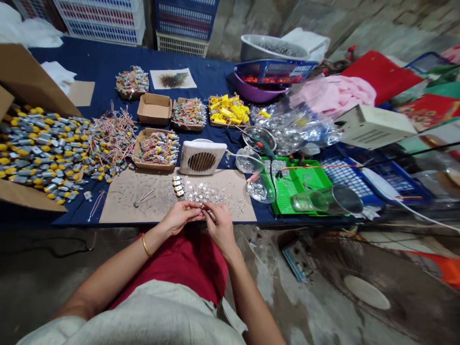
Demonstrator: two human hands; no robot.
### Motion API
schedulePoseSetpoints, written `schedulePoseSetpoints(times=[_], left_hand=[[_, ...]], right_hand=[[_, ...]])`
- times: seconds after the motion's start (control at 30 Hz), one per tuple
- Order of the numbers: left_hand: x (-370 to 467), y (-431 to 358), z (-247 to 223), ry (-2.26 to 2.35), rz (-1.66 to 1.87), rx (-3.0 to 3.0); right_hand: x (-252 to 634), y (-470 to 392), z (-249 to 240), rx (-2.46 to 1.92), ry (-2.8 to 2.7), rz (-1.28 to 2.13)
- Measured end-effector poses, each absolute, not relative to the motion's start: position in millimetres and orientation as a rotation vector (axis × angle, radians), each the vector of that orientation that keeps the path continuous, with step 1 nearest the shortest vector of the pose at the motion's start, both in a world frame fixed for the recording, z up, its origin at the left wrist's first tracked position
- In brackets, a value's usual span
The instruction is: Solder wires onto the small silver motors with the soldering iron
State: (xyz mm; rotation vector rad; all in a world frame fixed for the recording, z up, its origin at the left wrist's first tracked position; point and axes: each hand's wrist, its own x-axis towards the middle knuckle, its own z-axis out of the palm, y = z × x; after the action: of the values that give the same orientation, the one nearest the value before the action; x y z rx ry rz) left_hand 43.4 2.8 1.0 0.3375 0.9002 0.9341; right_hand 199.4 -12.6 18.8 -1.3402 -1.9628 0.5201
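Note:
My left hand (185, 214) and my right hand (218, 221) meet fingertip to fingertip over the front edge of a cardboard sheet (122, 211). Both are closed in a pinch around something very small, mostly hidden by the fingers. Just beyond them, small shiny metal pieces (201, 191) lie scattered on the sheet. A short row of small motors (178, 187) with yellow ends stands left of these pieces. Farther left on the sheet rests a little bundle of wires (144, 196). Behind the pieces stands a white square fan (203, 157) with a round grille.
At left, a cardboard box (32, 72) spills many motors (39, 148) beside a wired heap (113, 134). Small cardboard trays (154, 109) of parts stand behind. To the right are a green basket (287, 191), a soldering iron (264, 147) and a clear cup (323, 200). A floor fan (366, 291) stands lower right.

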Motion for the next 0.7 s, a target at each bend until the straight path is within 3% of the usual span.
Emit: schedulePoseSetpoints(times=[0.47, 0.7], left_hand=[[20.3, -0.7, -4.2, 0.946, 0.922, 0.363], [12.9, 3.2, -6.4, 0.974, 0.895, 0.375]], right_hand=[[194.1, 74.7, -16.0, -1.501, -2.238, 0.356], [197.1, 69.9, -2.4, -1.479, -2.236, 0.385]])
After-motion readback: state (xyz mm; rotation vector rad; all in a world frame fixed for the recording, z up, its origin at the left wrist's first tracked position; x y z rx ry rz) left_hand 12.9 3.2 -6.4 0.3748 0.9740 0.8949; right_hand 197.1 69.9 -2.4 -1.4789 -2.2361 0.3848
